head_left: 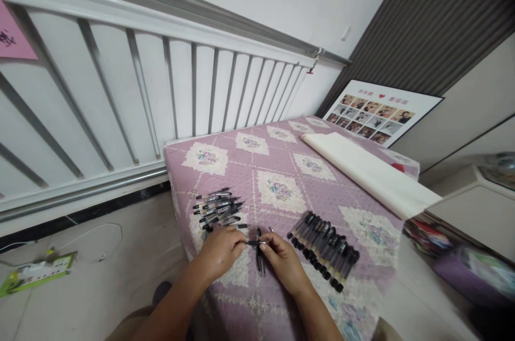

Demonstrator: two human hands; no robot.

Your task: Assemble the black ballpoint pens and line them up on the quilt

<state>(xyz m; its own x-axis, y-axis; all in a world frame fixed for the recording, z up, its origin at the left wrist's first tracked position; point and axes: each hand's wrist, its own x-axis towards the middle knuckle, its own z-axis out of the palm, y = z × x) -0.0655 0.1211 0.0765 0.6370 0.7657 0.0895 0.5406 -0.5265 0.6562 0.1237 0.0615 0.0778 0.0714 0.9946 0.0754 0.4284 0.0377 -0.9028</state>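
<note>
Over the floral surface (251,180): black pen (253,243) held two-handed.
Left hand (221,251) and right hand (282,259): fingers nearly together, pinching opposite ends; pen looks light, stiff, probably smooth and slippery; best held by the barrel.

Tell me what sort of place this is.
Likely a room in a home: a purple flower-patterned cloth, a large white board of printed photos and a white column-style radiator.

1 head cam, fwd/down, near L hand (219,251), R hand (285,264)
</note>
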